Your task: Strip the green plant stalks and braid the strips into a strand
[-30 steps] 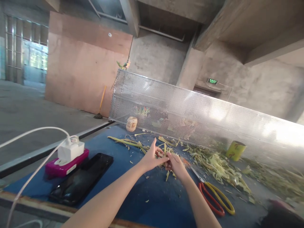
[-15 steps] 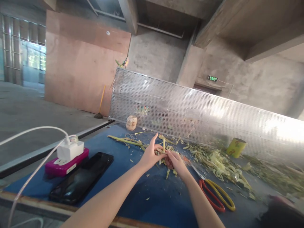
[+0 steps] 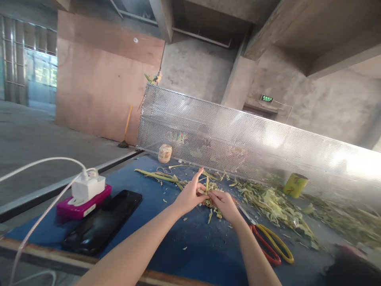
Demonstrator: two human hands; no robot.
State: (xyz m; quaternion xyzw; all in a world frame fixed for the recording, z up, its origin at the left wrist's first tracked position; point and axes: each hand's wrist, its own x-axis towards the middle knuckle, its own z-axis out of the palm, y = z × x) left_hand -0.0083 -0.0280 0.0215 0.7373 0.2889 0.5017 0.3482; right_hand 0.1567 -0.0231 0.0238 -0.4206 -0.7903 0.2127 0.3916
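My left hand (image 3: pixel 190 194) is in the middle of the table, its thumb raised and its other fingers closed on a narrow yellow-green plant strip (image 3: pixel 207 183) that sticks up between the hands. Against it, my right hand (image 3: pixel 224 202) pinches the lower part of the same strip. The fingertips of both hands meet there and partly hide the strip. Shredded plant scraps (image 3: pixel 213 186) lie behind and beneath the hands. Just right of my right forearm rest scissors (image 3: pixel 270 242) with one red and one yellow handle, their blades pointing towards the hands.
Long green stalks (image 3: pixel 160 176) lie left of the hands, and a roll of twine (image 3: pixel 164 153) stands behind. A heap of husk-like strips (image 3: pixel 276 204) and a yellow-green cylinder (image 3: pixel 295 185) are at right. A phone (image 3: pixel 102 220) and magenta power strip (image 3: pixel 101 198) lie left. A perforated metal panel (image 3: pixel 208 127) borders the back.
My hands have shifted slightly right. My right hand has turned, with its fingers closer to the left fingertips. The plant strip stays held between them.
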